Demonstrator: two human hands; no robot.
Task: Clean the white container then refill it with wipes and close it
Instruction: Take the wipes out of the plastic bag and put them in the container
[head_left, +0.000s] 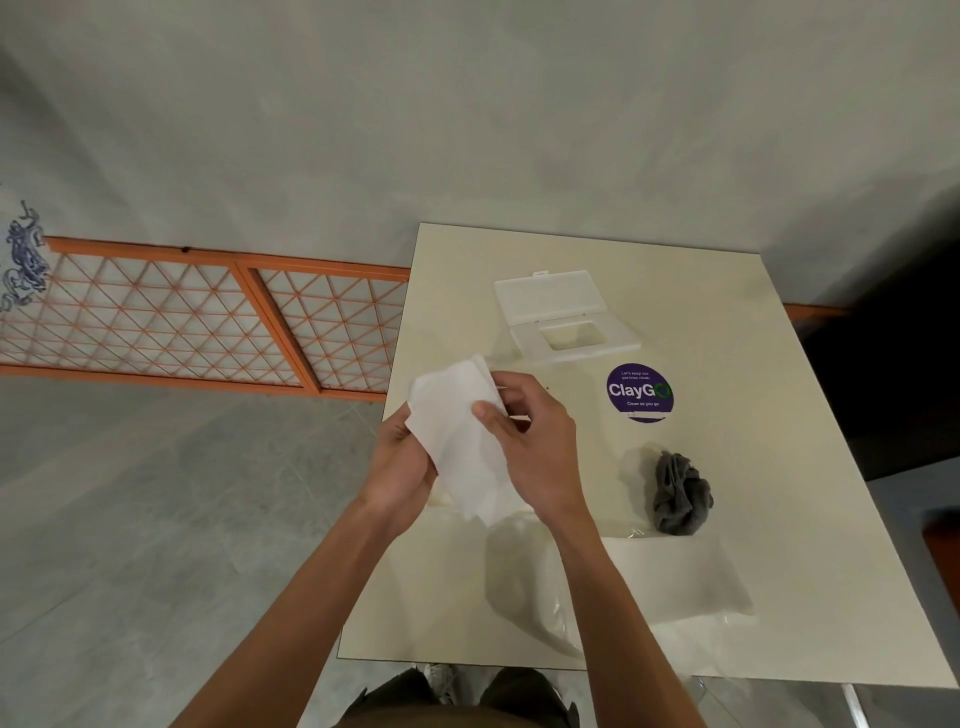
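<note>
Now both hands grip the wipes, short of the open container.

Nearest on the pale square table (779, 415) lies a clear, flattened plastic wrapper (675, 582), which looks emptied. Above the table's left edge, the left hand (402, 462) curls round the folded white stack of wipes (457, 431) from below, while the right hand (530, 441) pinches its upper edge between thumb and fingers. The step in hand is probably squaring the stack: keep the folds aligned and the sheets flat so that they slide in without bunching. Just beyond sit a crumpled grey cloth (680, 493) and a round purple sticker (639, 392). Farthest is the flat white plastic container (566, 317), its flip lid standing open over a rectangular opening. As far as that opening shows, nothing is in it.
</note>
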